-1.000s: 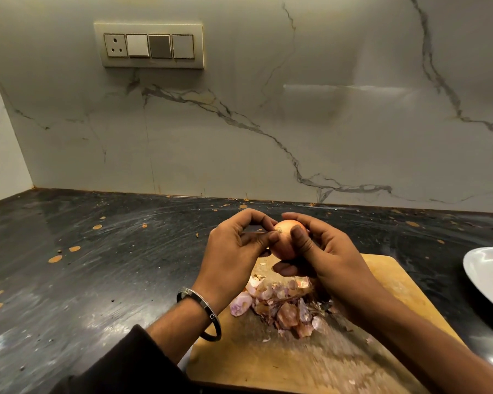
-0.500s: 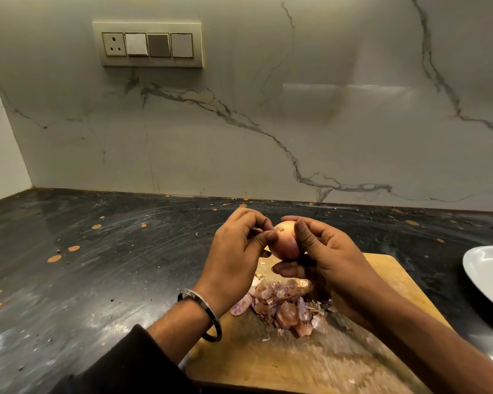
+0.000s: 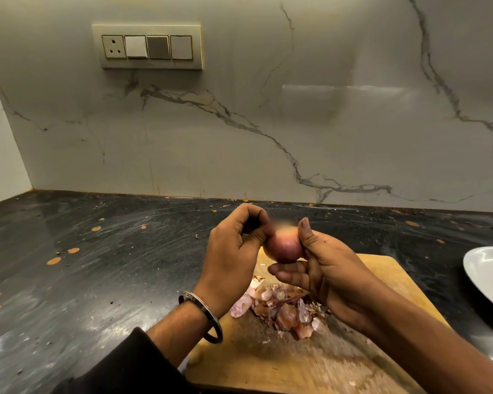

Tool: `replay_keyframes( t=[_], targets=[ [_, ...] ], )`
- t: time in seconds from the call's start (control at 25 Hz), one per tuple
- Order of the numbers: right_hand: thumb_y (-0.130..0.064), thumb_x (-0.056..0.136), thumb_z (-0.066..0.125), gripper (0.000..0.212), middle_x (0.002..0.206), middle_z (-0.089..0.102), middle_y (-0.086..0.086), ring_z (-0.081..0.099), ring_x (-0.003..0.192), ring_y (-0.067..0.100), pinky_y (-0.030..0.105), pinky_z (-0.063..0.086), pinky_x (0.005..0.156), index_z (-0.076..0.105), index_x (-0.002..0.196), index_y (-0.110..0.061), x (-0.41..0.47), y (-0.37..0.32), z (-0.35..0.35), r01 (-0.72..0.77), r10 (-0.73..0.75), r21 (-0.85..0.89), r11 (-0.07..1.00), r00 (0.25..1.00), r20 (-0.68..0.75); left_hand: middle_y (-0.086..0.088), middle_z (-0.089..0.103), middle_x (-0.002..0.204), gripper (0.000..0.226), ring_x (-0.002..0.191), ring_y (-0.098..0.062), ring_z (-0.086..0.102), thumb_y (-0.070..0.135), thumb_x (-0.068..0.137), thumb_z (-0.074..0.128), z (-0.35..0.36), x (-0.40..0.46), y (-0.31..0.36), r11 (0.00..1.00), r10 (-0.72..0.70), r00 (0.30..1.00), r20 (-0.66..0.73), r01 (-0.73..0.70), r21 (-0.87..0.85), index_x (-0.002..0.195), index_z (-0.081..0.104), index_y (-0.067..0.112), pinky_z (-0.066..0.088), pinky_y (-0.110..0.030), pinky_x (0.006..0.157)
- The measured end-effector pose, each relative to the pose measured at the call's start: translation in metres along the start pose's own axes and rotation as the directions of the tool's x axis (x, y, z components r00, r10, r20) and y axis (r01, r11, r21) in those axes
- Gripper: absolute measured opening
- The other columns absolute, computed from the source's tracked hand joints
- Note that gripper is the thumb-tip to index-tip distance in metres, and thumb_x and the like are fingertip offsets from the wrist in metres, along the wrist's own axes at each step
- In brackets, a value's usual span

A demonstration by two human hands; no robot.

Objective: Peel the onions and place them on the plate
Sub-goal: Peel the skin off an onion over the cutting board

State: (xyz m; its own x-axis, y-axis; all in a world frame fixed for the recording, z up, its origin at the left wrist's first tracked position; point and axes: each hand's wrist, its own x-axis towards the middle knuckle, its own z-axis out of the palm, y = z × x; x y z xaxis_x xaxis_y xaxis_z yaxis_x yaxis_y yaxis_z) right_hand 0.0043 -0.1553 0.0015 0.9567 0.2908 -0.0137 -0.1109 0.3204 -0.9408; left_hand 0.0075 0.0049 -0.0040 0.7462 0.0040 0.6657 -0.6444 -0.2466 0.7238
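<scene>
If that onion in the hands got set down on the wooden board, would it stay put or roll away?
The onion looks round and smooth, so it would probably roll on the flat cutting board. The pile of peels beneath might stop it. Its skin looks glossy, so it may be a little slippery; the right hand cradles it while the left hand pinches at its side.
</scene>
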Motion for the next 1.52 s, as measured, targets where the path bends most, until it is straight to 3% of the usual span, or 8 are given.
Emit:
replay_keyframes(
  t=[0.16,0.36,0.56,0.84,0.96,1.2,1.44,1.52],
  targets=[
    [-0.050,0.084,0.056,0.054,0.102,0.074,0.024,0.075,0.077,0.033,0.029,0.061,0.060,0.061,0.115,-0.005,0.000,-0.002,-0.002,0.011,-0.011,-0.008,1.000,1.000,-0.007,0.011,0.067,0.093,0.027,0.091,-0.008,0.064,0.002,0.085,0.070,-0.003,0.000,0.001,0.997,0.065,0.997,0.033,-0.066,0.035,0.103,0.073,0.022,0.055,-0.021,0.075],
    [-0.050,0.083,0.057,0.059,0.102,0.073,0.025,0.075,0.077,0.033,0.029,0.061,0.062,0.060,0.119,-0.004,0.000,-0.004,-0.002,0.022,-0.022,-0.042,0.999,1.000,0.003,0.007,0.065,0.090,0.011,0.082,-0.011,0.065,0.003,0.083,0.072,-0.005,0.000,0.000,0.989,0.120,0.993,-0.005,-0.119,0.083,0.086,0.074,0.014,0.054,-0.020,0.057],
    [-0.048,0.085,0.056,0.058,0.101,0.073,0.026,0.074,0.073,0.031,0.028,0.060,0.058,0.056,0.123,-0.004,-0.002,-0.004,0.001,0.043,-0.044,-0.044,0.998,0.999,-0.015,0.012,0.062,0.085,0.015,0.080,-0.008,0.061,0.002,0.089,0.065,-0.004,0.001,-0.001,0.965,0.157,0.988,0.012,-0.156,0.213,0.085,0.065,0.016,0.049,-0.015,0.062],
    [-0.046,0.084,0.056,0.056,0.092,0.074,0.024,0.073,0.067,0.028,0.026,0.058,0.052,0.054,0.120,-0.003,-0.003,-0.009,0.002,0.063,-0.061,0.026,0.998,0.996,-0.062,0.000,0.068,0.082,0.006,0.061,-0.010,0.062,0.012,0.092,0.060,-0.002,0.000,0.003,0.990,0.022,1.000,0.003,-0.022,-0.138,0.089,0.065,0.012,0.046,-0.022,0.045],
    [-0.046,0.084,0.056,0.054,0.088,0.075,0.023,0.073,0.067,0.028,0.026,0.058,0.052,0.055,0.119,-0.004,-0.004,-0.009,0.003,0.060,-0.059,0.016,0.998,0.997,-0.053,-0.002,0.067,0.078,0.006,0.057,-0.011,0.060,0.011,0.092,0.059,-0.002,0.001,0.004,0.980,0.012,1.000,0.022,-0.007,-0.200,0.089,0.064,0.009,0.045,-0.023,0.042],
    [-0.045,0.099,0.047,0.043,0.062,0.069,0.014,0.063,0.047,0.014,0.021,0.052,0.042,0.057,0.114,-0.006,0.000,-0.018,-0.006,0.078,-0.073,0.018,0.997,0.977,-0.203,0.004,0.060,0.069,0.018,0.058,-0.010,0.053,0.005,0.099,0.049,-0.004,0.001,-0.001,0.988,-0.036,0.997,0.071,0.046,-0.147,0.092,0.063,0.014,0.048,-0.023,0.047],
    [-0.033,0.104,0.045,0.030,0.081,0.074,0.016,0.067,0.058,0.017,0.024,0.054,0.049,0.057,0.121,-0.012,0.000,-0.015,-0.005,0.119,-0.119,-0.015,0.993,0.984,-0.133,-0.002,0.055,0.070,0.029,0.065,-0.022,0.050,0.031,0.101,0.045,0.000,-0.005,-0.003,0.989,-0.127,0.972,0.197,0.111,0.093,0.080,0.061,0.019,0.046,-0.051,0.062],
    [-0.031,0.105,0.043,0.029,0.081,0.074,0.014,0.066,0.059,0.018,0.024,0.052,0.047,0.058,0.123,-0.013,0.000,-0.015,-0.006,0.142,-0.145,-0.036,0.989,0.982,-0.124,-0.001,0.060,0.077,0.026,0.072,-0.020,0.056,0.032,0.099,0.050,-0.001,-0.005,-0.003,0.981,-0.122,0.979,0.162,0.094,0.170,0.080,0.060,0.019,0.050,-0.048,0.066]
  ],
)
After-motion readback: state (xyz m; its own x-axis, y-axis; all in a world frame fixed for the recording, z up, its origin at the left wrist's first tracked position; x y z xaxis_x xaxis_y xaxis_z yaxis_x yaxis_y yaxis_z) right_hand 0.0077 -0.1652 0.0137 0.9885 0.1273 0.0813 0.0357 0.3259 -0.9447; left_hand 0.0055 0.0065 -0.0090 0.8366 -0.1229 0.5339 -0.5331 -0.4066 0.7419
